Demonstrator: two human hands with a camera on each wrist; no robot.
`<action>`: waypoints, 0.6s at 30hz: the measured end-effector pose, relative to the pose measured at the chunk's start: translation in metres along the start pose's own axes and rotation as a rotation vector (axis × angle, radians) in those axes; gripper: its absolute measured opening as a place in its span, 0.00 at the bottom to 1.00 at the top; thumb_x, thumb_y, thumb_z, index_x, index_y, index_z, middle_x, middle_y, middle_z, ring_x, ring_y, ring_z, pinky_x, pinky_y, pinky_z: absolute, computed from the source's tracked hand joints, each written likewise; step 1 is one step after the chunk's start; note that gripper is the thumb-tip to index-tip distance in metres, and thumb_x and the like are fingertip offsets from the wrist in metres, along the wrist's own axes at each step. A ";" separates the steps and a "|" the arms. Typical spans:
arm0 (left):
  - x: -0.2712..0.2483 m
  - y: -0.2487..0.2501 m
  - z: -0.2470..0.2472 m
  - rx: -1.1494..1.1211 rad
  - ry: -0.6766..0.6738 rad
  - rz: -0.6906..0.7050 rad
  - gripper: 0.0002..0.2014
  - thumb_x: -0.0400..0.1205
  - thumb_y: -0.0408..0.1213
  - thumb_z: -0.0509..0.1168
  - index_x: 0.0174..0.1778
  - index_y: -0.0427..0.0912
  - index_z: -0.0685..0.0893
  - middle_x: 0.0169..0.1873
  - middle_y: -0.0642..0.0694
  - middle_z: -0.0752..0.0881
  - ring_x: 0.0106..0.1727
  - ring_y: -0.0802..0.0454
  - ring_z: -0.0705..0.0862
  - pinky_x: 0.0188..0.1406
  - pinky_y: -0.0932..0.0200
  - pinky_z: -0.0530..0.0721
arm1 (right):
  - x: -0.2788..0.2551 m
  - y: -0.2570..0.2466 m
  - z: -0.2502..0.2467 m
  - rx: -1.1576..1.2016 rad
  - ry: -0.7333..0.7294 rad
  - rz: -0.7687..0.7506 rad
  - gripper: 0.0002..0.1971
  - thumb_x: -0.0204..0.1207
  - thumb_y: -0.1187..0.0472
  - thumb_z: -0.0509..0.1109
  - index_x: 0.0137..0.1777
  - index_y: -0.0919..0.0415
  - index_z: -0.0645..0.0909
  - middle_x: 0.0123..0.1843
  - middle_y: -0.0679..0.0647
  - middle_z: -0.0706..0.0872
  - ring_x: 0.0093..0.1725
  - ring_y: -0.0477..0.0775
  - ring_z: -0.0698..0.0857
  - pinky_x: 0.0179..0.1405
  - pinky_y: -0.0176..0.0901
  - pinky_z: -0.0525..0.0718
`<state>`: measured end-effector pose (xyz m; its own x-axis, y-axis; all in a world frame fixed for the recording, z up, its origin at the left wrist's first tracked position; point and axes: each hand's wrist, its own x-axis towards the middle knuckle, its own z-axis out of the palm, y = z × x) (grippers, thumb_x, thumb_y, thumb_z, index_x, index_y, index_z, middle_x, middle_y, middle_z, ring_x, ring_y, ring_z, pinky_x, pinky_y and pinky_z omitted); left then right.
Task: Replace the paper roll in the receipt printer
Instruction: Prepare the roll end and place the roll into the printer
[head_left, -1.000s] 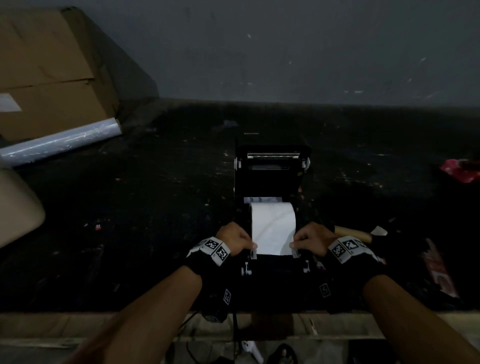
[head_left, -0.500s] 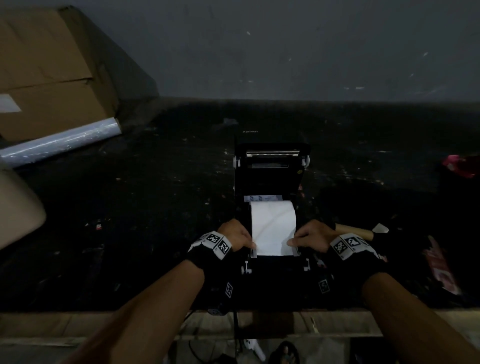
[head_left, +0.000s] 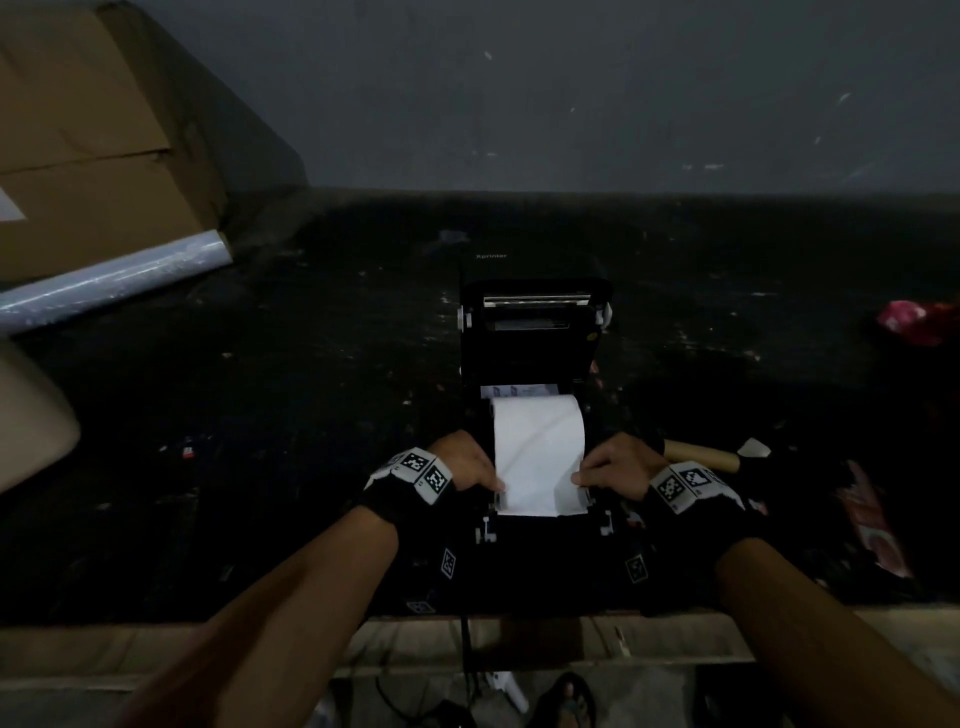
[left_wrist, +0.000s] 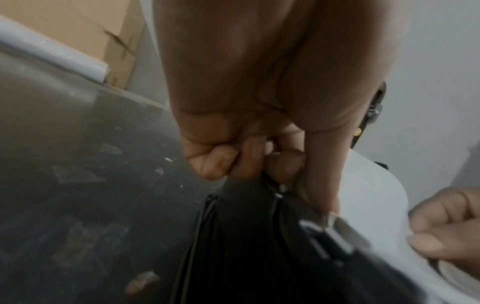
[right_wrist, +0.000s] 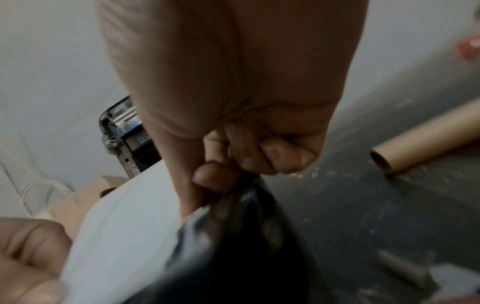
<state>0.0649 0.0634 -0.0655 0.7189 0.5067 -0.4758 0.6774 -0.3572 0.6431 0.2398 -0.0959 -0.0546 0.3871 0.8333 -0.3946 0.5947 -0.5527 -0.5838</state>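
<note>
A black receipt printer (head_left: 535, 353) stands near the table's front edge with its lid raised toward the wall. A white paper roll sits in its bay, and a strip of white paper (head_left: 537, 457) is drawn out toward me over the front. My left hand (head_left: 465, 462) pinches the strip's left edge (left_wrist: 369, 197) with curled fingers. On the other side my right hand (head_left: 613, 465) pinches the right edge (right_wrist: 124, 226) the same way. Both hands rest at the printer's front corners. An empty brown cardboard core (head_left: 701, 456) lies just right of the printer.
A large cardboard box (head_left: 88, 145) and a roll of clear film (head_left: 114, 275) sit at the back left. A red wrapper (head_left: 917, 322) lies at the far right, and a reddish packet (head_left: 878, 519) near the right front. The grey wall (head_left: 519, 93) closes the back.
The hands stay at the edges of the paper strip, almost unmoved. The strip's shape over the printer's front looks the same.
</note>
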 end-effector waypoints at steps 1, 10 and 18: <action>-0.001 0.000 0.000 -0.010 0.002 0.004 0.14 0.69 0.38 0.77 0.46 0.33 0.90 0.49 0.37 0.90 0.41 0.54 0.81 0.35 0.69 0.75 | 0.000 0.002 0.000 0.004 0.009 -0.005 0.12 0.69 0.53 0.75 0.24 0.47 0.84 0.29 0.42 0.83 0.37 0.43 0.80 0.34 0.30 0.73; -0.006 0.002 0.004 0.006 0.035 0.017 0.14 0.72 0.40 0.75 0.49 0.35 0.90 0.51 0.41 0.90 0.45 0.55 0.81 0.30 0.75 0.72 | -0.018 -0.009 -0.002 -0.138 0.188 -0.067 0.08 0.68 0.50 0.75 0.40 0.54 0.88 0.38 0.49 0.87 0.42 0.49 0.84 0.40 0.36 0.74; -0.022 0.009 -0.004 0.156 0.224 0.156 0.16 0.65 0.47 0.79 0.41 0.45 0.82 0.33 0.53 0.80 0.38 0.54 0.80 0.38 0.62 0.78 | -0.047 -0.011 0.026 -0.280 0.102 -0.300 0.15 0.70 0.48 0.72 0.54 0.52 0.86 0.43 0.46 0.80 0.46 0.47 0.83 0.52 0.43 0.82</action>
<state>0.0545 0.0521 -0.0463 0.7754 0.5905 -0.2238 0.5900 -0.5512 0.5900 0.1971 -0.1291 -0.0487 0.2267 0.9614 -0.1557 0.8551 -0.2730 -0.4408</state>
